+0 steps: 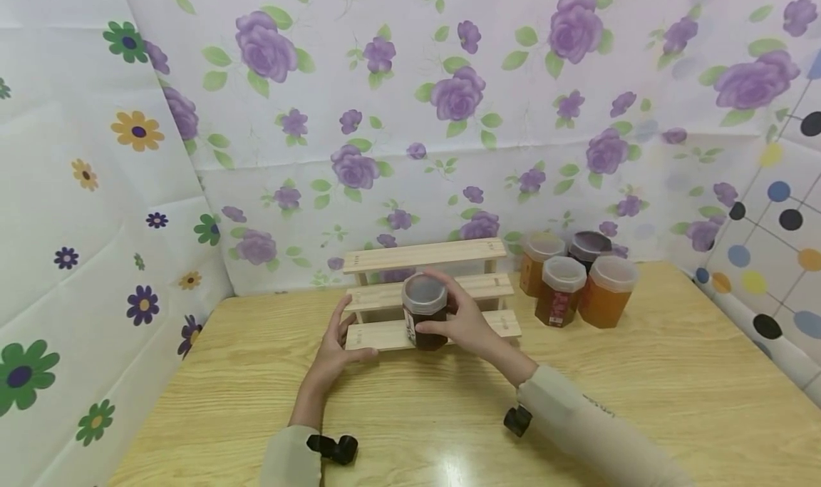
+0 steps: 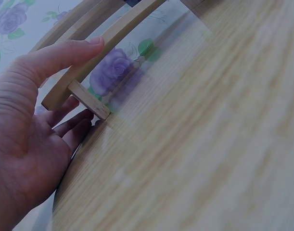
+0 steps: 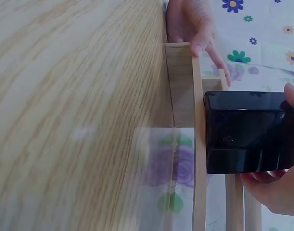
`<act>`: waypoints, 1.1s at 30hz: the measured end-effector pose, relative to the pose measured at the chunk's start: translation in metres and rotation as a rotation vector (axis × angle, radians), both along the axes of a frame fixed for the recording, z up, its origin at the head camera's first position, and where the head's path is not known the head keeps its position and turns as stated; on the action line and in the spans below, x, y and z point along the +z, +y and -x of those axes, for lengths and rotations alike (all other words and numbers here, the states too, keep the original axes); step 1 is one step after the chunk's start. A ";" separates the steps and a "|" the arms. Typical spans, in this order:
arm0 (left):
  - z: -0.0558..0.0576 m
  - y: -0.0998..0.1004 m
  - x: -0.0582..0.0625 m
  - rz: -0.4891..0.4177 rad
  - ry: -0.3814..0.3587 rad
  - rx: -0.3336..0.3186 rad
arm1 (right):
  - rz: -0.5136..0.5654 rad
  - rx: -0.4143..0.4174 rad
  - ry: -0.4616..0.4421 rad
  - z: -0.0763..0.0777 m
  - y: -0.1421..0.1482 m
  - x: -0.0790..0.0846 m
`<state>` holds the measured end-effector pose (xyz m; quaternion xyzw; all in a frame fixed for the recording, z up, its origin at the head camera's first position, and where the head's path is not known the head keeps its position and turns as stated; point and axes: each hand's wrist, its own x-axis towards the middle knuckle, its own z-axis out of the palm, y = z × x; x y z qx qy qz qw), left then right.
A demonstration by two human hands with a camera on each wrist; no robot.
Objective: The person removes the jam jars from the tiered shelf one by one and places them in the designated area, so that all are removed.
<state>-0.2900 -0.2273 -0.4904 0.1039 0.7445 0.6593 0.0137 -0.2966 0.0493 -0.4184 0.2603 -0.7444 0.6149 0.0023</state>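
A small three-tier wooden rack (image 1: 378, 335) stands on the table against the flowered cloth. My right hand (image 1: 473, 324) grips a dark-filled jar (image 1: 426, 312) with a translucent lid, thumb in front and fingers around the far side. The jar is upright at the lowest shelf, near its middle; in the right wrist view its base is right at the shelf board. At the rack's left end, my left hand (image 1: 330, 349) holds the lowest tier. Its thumb lies on the front edge in the left wrist view, while the fingers curl behind the end support.
Right of the rack several jars stand grouped: an amber one (image 1: 603, 298) in front, a dark red one (image 1: 559, 294) beside it, another amber one (image 1: 531, 269) and a dark one (image 1: 589, 247) behind. Patterned cloth walls border the wooden table (image 1: 410, 408) at back and sides.
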 end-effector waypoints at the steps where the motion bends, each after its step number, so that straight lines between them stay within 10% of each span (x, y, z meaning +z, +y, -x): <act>1: 0.000 0.000 0.000 -0.001 -0.002 0.000 | 0.004 -0.003 -0.001 0.000 0.000 0.000; 33: -0.001 0.001 0.000 0.022 0.010 -0.020 | -0.084 -0.169 -0.003 -0.016 0.091 0.007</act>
